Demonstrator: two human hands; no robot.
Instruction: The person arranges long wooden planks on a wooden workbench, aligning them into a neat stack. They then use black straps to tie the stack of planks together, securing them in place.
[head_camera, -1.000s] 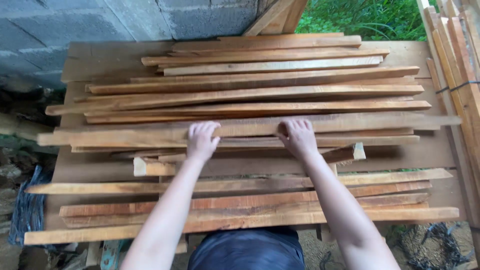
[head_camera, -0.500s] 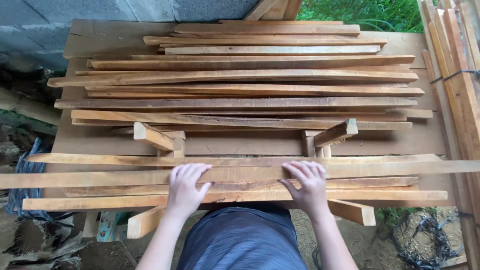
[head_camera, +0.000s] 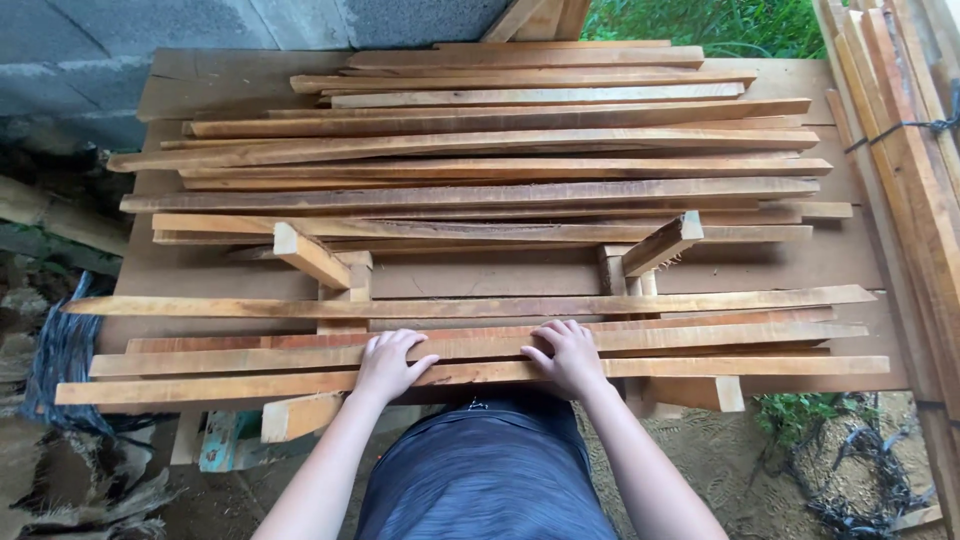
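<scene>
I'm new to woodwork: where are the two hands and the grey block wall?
left hand (head_camera: 388, 362), head view, back of the hand.
right hand (head_camera: 566, 355), head view, back of the hand.
grey block wall (head_camera: 150, 25), head view, bare face of blocks.

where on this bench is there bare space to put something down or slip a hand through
One bare strip of the bench top runs between the far stack of slats and the near slats, flanked by two angled blocks. The far stack is crowded; both hands cover the near slats.
</scene>
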